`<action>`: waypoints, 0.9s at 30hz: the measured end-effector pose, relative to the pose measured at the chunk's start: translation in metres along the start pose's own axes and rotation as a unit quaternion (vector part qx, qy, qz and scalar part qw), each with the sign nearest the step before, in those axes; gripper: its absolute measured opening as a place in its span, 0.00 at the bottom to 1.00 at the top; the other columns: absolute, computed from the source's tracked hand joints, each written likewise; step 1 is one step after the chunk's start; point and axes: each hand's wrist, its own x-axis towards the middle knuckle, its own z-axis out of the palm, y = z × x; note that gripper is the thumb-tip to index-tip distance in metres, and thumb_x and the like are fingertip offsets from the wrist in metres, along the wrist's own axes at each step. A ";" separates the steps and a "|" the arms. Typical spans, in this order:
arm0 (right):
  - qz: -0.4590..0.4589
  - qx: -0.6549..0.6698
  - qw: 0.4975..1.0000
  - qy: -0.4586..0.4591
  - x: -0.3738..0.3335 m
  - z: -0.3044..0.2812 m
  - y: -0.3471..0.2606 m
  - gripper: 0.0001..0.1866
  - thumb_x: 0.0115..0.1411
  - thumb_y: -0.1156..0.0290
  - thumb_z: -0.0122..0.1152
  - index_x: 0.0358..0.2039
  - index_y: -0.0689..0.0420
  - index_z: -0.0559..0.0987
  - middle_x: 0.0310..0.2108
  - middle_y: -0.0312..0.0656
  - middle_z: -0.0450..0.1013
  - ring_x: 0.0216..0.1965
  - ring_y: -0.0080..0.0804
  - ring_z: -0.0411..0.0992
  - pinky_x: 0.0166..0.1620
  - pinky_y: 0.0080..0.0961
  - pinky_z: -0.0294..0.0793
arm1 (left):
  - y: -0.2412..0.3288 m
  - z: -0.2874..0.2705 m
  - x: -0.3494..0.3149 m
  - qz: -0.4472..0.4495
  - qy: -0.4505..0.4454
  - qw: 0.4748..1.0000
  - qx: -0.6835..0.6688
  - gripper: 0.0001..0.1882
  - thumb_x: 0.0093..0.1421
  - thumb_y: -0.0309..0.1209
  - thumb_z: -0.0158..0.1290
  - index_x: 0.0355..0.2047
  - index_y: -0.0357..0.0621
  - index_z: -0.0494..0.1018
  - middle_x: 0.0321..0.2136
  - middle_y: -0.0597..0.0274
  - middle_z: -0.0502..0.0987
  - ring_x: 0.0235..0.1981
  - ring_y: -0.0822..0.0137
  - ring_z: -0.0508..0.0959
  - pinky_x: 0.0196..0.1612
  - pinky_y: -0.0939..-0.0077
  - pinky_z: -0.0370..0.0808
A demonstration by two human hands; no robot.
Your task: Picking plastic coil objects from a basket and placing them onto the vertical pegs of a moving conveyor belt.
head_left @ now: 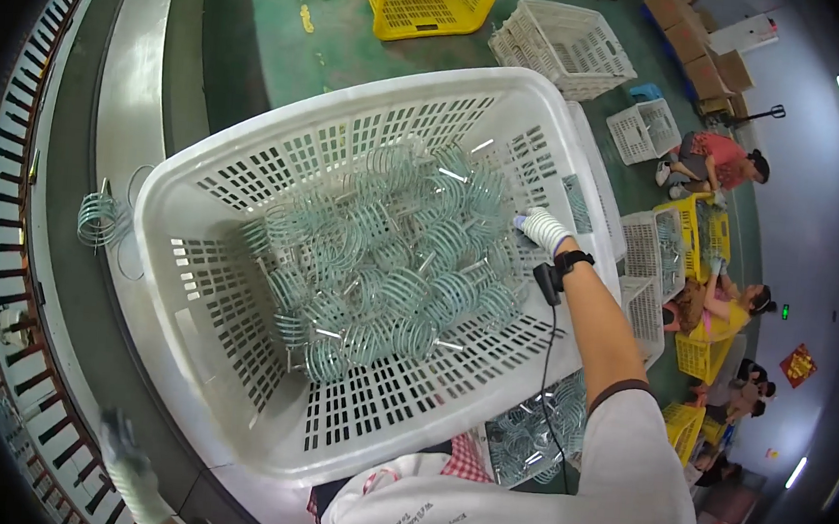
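A large white plastic basket (353, 109) stands in front of me, filled with a heap of pale green-silver wire coils (370, 258) with straight rod ends. My right hand (545, 231), in a white ribbed glove, is at the basket's right end, just over the edge of the heap. Its fingers are curled, and what they hold, if anything, is hidden. At the lower left my left hand (130, 466), gloved with grey fingertips, is stretched out beside the black-toothed rack, slightly blurred and with nothing visible in it. A single wire coil (98, 220) lies left of the basket on the grey belt.
A rack with black teeth (21, 250) runs along the left, beside the grey belt (71, 304). More coils (534, 429) fill a container below my right arm. Yellow crates (424, 16) and a white crate (565, 47) stand behind. Several people sit working at right. A cable hangs from my right wrist.
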 end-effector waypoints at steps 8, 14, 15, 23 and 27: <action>0.182 0.440 0.880 -0.009 0.077 0.042 -0.021 0.17 0.55 0.61 0.55 0.43 0.55 0.71 0.36 0.39 0.70 0.30 0.32 0.68 0.30 0.32 0.72 | 0.049 0.212 -0.011 -0.220 0.073 0.970 -0.068 0.28 0.62 0.35 0.43 0.58 0.38 0.49 0.57 0.50 0.57 0.58 0.56 0.58 0.61 0.61 0.51; 0.081 0.535 0.841 0.009 0.075 0.048 -0.025 0.15 0.53 0.64 0.57 0.40 0.56 0.72 0.32 0.37 0.72 0.27 0.26 0.70 0.24 0.22 0.69 | 0.017 0.248 -0.001 -0.282 0.035 0.959 -0.001 0.25 0.60 0.35 0.45 0.57 0.43 0.55 0.53 0.56 0.62 0.52 0.62 0.66 0.54 0.70 0.63; 0.079 0.538 0.839 0.021 0.074 0.045 -0.025 0.17 0.53 0.65 0.58 0.42 0.57 0.71 0.32 0.38 0.71 0.26 0.26 0.70 0.23 0.22 0.70 | 0.017 0.258 0.003 -0.284 0.014 0.959 -0.002 0.24 0.60 0.34 0.45 0.56 0.42 0.57 0.51 0.56 0.63 0.50 0.62 0.67 0.53 0.70 0.64; -0.107 0.551 0.827 0.037 -0.029 -0.007 -0.037 0.12 0.53 0.64 0.60 0.35 0.57 0.75 0.20 0.30 0.68 0.18 0.15 0.63 0.21 0.13 0.64 | -0.031 0.351 0.047 -0.276 -0.205 0.939 0.008 0.23 0.57 0.29 0.47 0.53 0.34 0.59 0.45 0.55 0.68 0.48 0.66 0.68 0.53 0.76 0.61; -0.215 0.432 0.862 -0.153 -0.114 -0.033 -0.073 0.13 0.54 0.63 0.57 0.34 0.61 0.76 0.23 0.32 0.71 0.20 0.15 0.64 0.25 0.14 0.65 | -0.062 0.394 0.072 0.000 -0.212 0.948 0.236 0.28 0.56 0.29 0.49 0.55 0.35 0.55 0.50 0.50 0.65 0.52 0.61 0.65 0.55 0.71 0.60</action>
